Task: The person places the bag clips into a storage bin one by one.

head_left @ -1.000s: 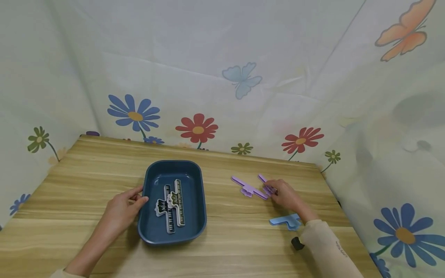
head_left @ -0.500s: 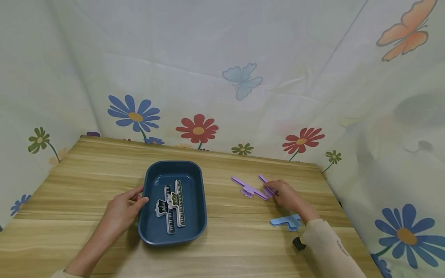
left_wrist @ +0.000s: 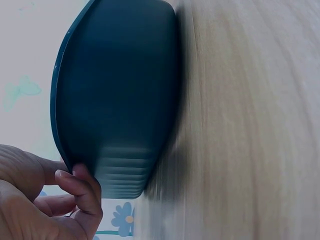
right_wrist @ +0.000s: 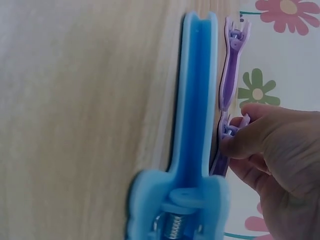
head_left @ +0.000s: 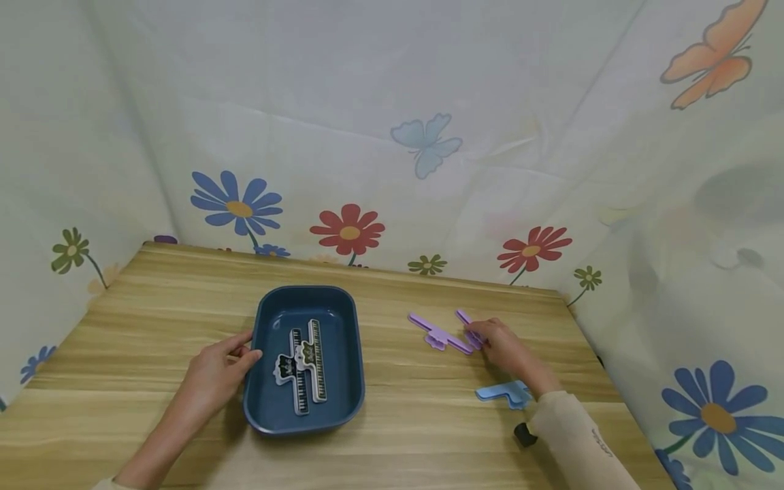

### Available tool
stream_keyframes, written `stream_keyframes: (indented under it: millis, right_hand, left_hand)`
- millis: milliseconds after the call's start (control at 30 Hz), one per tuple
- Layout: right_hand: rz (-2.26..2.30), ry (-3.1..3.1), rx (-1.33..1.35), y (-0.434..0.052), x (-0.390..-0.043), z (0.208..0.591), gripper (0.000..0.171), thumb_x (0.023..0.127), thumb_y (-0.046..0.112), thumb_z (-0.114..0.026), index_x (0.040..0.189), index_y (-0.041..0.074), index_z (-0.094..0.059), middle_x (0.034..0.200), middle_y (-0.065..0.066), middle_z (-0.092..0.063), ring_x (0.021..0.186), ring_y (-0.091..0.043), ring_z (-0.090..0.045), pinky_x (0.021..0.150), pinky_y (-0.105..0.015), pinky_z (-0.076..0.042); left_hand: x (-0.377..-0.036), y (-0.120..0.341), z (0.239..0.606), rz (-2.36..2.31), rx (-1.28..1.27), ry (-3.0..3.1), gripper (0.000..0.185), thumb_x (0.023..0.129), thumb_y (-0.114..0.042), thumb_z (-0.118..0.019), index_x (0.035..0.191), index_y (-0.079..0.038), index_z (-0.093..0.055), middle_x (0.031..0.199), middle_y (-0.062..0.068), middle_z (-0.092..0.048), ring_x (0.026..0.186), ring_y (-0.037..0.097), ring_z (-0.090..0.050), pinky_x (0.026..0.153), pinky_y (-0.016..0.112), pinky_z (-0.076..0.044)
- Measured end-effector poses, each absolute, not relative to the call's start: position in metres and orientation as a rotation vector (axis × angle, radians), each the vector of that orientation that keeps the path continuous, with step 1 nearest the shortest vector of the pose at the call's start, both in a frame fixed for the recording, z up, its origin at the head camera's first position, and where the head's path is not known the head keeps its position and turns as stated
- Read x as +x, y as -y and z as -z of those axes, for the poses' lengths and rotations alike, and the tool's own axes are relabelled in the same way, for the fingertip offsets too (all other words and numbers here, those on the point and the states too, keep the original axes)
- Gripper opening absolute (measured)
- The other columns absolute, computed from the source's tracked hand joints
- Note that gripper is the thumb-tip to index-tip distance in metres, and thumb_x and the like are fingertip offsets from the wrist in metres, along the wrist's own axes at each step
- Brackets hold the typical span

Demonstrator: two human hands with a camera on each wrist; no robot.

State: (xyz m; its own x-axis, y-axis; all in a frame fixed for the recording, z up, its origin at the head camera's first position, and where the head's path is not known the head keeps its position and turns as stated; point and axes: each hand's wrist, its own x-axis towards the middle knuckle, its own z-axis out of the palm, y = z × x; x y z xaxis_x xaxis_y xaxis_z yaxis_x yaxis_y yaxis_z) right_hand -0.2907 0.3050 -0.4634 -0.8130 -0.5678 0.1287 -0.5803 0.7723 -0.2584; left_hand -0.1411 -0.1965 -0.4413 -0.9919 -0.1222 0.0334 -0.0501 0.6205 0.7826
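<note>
Left hand (head_left: pixel 216 371) grips tray (head_left: pixel 265 416) rim; right hand (head_left: pixel 505 347) pinches purple clip (head_left: pixel 468 329).

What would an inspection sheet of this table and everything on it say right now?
Surface: wooden table, light grain, no spills seen.
Job's things: dark blue tray holds two piano-key clips lying side by side; two purple clips lie to its right on the table.
Clutter: a light blue clip lies by the right forearm; a small black object sits at the sleeve.
Grippers: left hand grips the tray's left rim; right hand pinches the farther purple clip.
Cables: nothing seen.
Surroundings: pale cloth printed with flowers and butterflies hangs behind and beside the table.
</note>
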Motion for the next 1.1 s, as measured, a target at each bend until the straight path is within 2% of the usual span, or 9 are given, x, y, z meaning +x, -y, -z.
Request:
stream_keyframes:
  millis: [167, 367, 567, 800, 967, 1100]
  right_hand:
    - [-0.532, 2.91, 0.879, -0.307, -0.292, 0.464, 0.046, 0.084, -0.023, -0.063, 0.126, -0.005, -0.07, 0.122, -0.02, -0.07, 0.106, -0.035, -0.065, 0.09, -0.052, -0.055]
    - [-0.742, 2.948, 0.698, -0.31, -0.293, 0.463, 0.047, 0.09, -0.015, -0.065, 0.135, -0.004, -0.065, 0.123, -0.021, -0.068, 0.103, -0.033, -0.065, 0.083, -0.048, -0.057]
    - [-0.917, 2.832, 0.642, -0.313, -0.292, 0.461, 0.048, 0.087, -0.016, -0.066, 0.134, -0.007, -0.062, 0.12, -0.023, -0.067, 0.1, -0.035, -0.065, 0.082, -0.046, -0.057]
    - [-1.06, 2.774, 0.589, -0.313, -0.289, 0.454, 0.048, 0.091, -0.013, -0.067, 0.138, -0.011, -0.058, 0.119, -0.026, -0.067, 0.103, -0.039, -0.065, 0.086, -0.046, -0.057]
    - [-1.099, 2.8, 0.48, -0.312, -0.286, 0.447, 0.049, 0.095, -0.005, -0.068, 0.143, -0.008, -0.055, 0.12, -0.024, -0.066, 0.107, -0.039, -0.063, 0.092, -0.051, -0.054]
    - [-1.131, 2.804, 0.432, -0.312, -0.285, 0.442, 0.05, 0.097, 0.0, -0.068, 0.145, -0.004, -0.055, 0.118, -0.021, -0.066, 0.108, -0.036, -0.062, 0.094, -0.05, -0.054]
  left_hand:
    - [-0.141, 0.197, 0.442, 1.306, 0.134, 2.744, 0.05, 0.101, -0.016, -0.066, 0.14, 0.013, -0.054, 0.098, 0.012, -0.067, 0.09, 0.027, -0.068, 0.064, 0.03, -0.046]
    - [-0.141, 0.197, 0.442, 1.294, 0.14, 2.75, 0.05, 0.101, -0.016, -0.066, 0.139, 0.013, -0.055, 0.097, 0.011, -0.067, 0.09, 0.028, -0.069, 0.065, 0.031, -0.046]
    - [-0.141, 0.196, 0.441, 1.295, 0.14, 2.754, 0.05, 0.101, -0.016, -0.066, 0.139, 0.013, -0.055, 0.097, 0.012, -0.066, 0.091, 0.03, -0.069, 0.065, 0.031, -0.046]
    - [-0.14, 0.196, 0.442, 1.289, 0.131, 2.749, 0.05, 0.101, -0.016, -0.066, 0.139, 0.013, -0.055, 0.097, 0.011, -0.067, 0.089, 0.027, -0.069, 0.064, 0.03, -0.045]
    - [-0.141, 0.196, 0.442, 1.298, 0.127, 2.744, 0.05, 0.101, -0.016, -0.066, 0.139, 0.013, -0.055, 0.097, 0.011, -0.066, 0.089, 0.027, -0.069, 0.063, 0.03, -0.045]
    - [-0.141, 0.196, 0.442, 1.309, 0.135, 2.745, 0.05, 0.101, -0.016, -0.066, 0.14, 0.014, -0.054, 0.098, 0.011, -0.067, 0.091, 0.029, -0.069, 0.064, 0.03, -0.046]
